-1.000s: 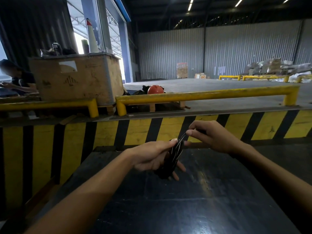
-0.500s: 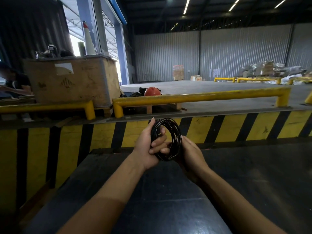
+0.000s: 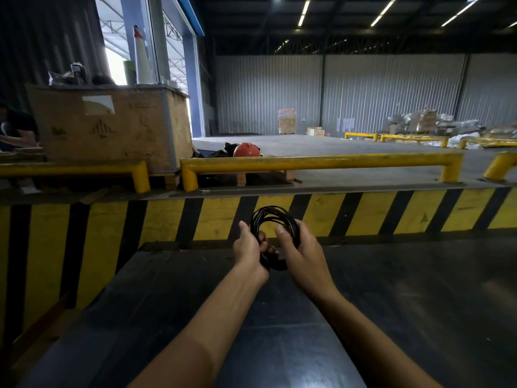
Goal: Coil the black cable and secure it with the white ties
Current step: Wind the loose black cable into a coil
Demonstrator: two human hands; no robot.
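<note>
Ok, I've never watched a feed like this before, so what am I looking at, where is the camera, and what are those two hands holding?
There is no machine here: a person works bare-handed, and the single camera sits on their head, looking forward and down. The left hand and right hand both grip a black cable wound into a round coil, held above a dark table. No white tie is visible on it. Nothing can be seen lying on the table itself. Beyond it is a yellow and black striped barrier with a yellow rail above, inside a warehouse.
</note>
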